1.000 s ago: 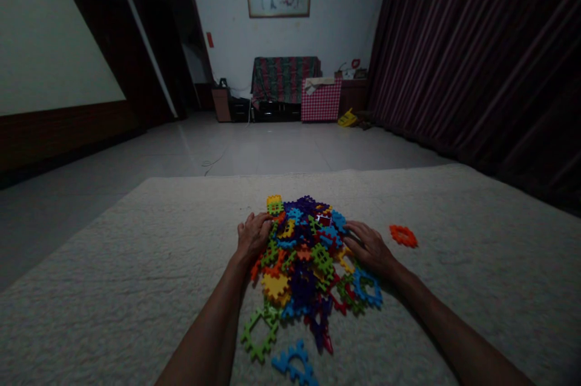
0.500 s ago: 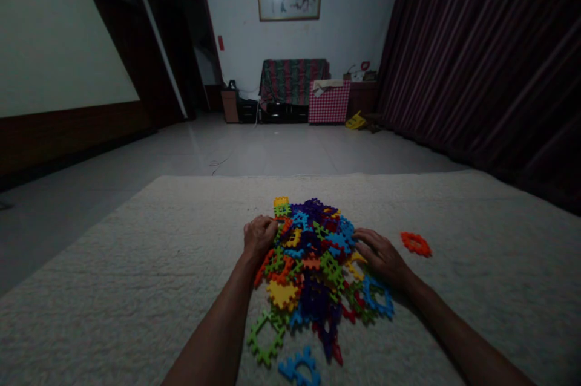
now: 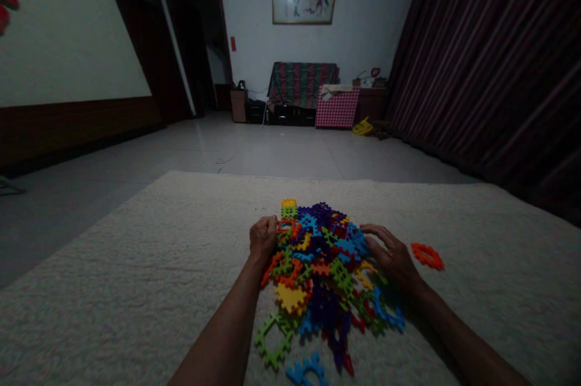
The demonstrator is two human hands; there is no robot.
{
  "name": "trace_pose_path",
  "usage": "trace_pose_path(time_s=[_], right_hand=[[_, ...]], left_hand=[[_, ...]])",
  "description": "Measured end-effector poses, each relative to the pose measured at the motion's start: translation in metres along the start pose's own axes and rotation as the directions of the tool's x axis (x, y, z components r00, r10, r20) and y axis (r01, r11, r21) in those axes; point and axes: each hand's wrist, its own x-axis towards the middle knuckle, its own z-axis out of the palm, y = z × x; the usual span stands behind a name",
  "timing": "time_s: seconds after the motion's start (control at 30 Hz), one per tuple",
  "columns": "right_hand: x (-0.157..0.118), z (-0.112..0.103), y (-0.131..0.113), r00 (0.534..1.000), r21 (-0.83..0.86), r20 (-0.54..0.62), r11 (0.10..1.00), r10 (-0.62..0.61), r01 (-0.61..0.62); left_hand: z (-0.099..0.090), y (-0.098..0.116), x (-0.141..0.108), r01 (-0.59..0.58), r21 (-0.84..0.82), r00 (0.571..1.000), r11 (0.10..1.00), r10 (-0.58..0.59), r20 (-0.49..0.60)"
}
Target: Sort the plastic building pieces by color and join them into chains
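Observation:
A heap of colourful notched plastic building pieces lies on the pale carpet between my hands. My left hand (image 3: 264, 237) is closed at the heap's left edge, its fingers curled against an orange square building piece (image 3: 295, 230); the fingertips are partly hidden. On the other side, my right hand (image 3: 391, 251) rests with fingers stretched out and slightly bent, touching blue pieces (image 3: 348, 249). A yellow piece (image 3: 290, 296), a green ring-shaped piece (image 3: 260, 340) and a blue piece (image 3: 296, 372) lie at the near side.
A lone orange ring-shaped piece (image 3: 427, 256) lies on the carpet (image 3: 136, 253) right of my right hand. Beyond the carpet is a tiled floor (image 3: 290, 153), with a cloth-covered cabinet (image 3: 336, 107) at the far wall. A dark curtain (image 3: 490, 71) hangs along the right.
The view has shifted a little, so everything sits slightly farther right. The orange piece by my left hand shows more of its face. My right hand stays against the heap.

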Motion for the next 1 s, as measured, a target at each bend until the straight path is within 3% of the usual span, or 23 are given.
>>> trace_pose_path(time_s=[0.13, 0.23, 0.4, 0.53, 0.83, 1.0], right_hand=[[0.042, 0.034, -0.031, 0.98, -0.019, 0.089, 0.984, -0.177, 0.18], [0.073, 0.071, -0.054, 0.932, -0.062, 0.277, 0.963, -0.235, 0.261], [0.106, 0.113, -0.077, 0.842, -0.247, 0.537, 0.943, -0.058, 0.222], [0.119, 0.123, -0.084, 0.773, -0.311, 0.633, 0.922, 0.022, 0.228], [0.111, 0.125, -0.092, 0.683, -0.294, 0.73, 0.907, 0.009, 0.302], [0.102, 0.112, -0.088, 0.69, -0.234, 0.723, 0.925, -0.04, 0.299]], left_hand=[[0.005, -0.009, 0.003, 0.053, -0.168, 0.997, 0.984, -0.062, -0.052], [0.007, -0.012, 0.005, 0.057, -0.259, 0.994, 0.964, -0.079, -0.078], [0.004, -0.007, 0.005, 0.101, -0.329, 0.986, 0.939, -0.14, -0.095], [0.001, -0.002, 0.004, 0.133, -0.323, 0.979, 0.937, -0.174, -0.103], [-0.001, 0.001, 0.004, 0.163, -0.264, 0.977, 0.951, -0.193, -0.093], [-0.001, 0.003, 0.004, 0.186, -0.273, 0.974, 0.944, -0.214, -0.079]])
